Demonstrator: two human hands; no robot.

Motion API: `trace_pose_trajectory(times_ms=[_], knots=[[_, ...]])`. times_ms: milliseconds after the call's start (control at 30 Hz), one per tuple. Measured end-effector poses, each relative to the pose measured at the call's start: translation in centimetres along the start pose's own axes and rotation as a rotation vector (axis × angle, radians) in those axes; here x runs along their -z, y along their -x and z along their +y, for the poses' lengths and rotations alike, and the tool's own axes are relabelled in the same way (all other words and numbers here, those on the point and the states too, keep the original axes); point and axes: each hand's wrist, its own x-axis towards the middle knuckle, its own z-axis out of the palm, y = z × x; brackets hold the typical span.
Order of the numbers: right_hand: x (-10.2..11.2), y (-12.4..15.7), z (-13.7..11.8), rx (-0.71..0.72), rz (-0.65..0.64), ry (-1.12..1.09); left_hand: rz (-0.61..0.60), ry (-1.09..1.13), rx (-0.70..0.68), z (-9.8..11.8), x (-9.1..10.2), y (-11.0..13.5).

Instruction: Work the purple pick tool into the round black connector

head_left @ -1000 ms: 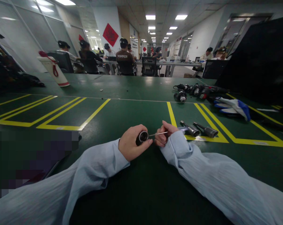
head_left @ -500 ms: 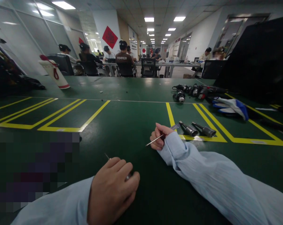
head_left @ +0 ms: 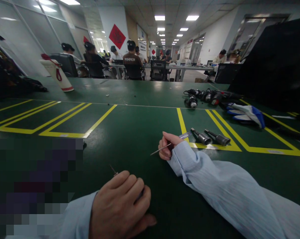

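Observation:
My right hand (head_left: 168, 146) is closed around a screwdriver (head_left: 160, 150) with a thin metal shaft and a clear purplish handle. Its shaft slants down to the left, clear of the fingers, and the handle pokes out behind the hand. Nearer to me, my left hand (head_left: 125, 202) is curled, knuckles up, above the green table (head_left: 140, 132). A thin metal piece (head_left: 113, 170) sticks out past its index knuckle; the rest of that thing is hidden in the fist. Two metal socket bits (head_left: 202, 136) with narrow shanks lie just beyond my right wrist.
Yellow tape frames (head_left: 65, 134) mark the table on both sides. Farther right lie a blue-and-white glove (head_left: 247, 114) and several dark tools with cables (head_left: 192, 101). A white cup (head_left: 59, 74) stands far left. A large black shape (head_left: 271, 66) rises at the right. People sit at desks behind.
My left hand has turned a little and shifted slightly right and down, its thumb now showing farther out. The screwdriver tip in my right hand has moved slightly left.

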Motion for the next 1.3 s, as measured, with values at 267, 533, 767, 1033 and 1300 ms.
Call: trace_pose_trajectory(times_ms=[267,533,767,1033,1300], knots=[[-0.7,0.2,0.1,-0.024,0.123,0.231,0.192,0.467,0.43,-1.8,-0.1,-0.2],[-3.0,1.9,0.1,-0.066,0.093,0.562,0.159,0.614,0.618,-2.7,-1.2,-0.5],[-3.8,2.5,0.3,-0.141,-0.007,0.635,0.15,0.557,0.498,-3.3,-1.5,-0.8],[-3.6,2.5,0.2,-0.183,-0.087,0.607,0.146,0.536,0.476,-3.6,-1.6,-0.7],[-4.1,3.2,0.7,-0.282,-0.129,0.566,0.216,0.437,0.403,-0.7,0.4,1.9]])
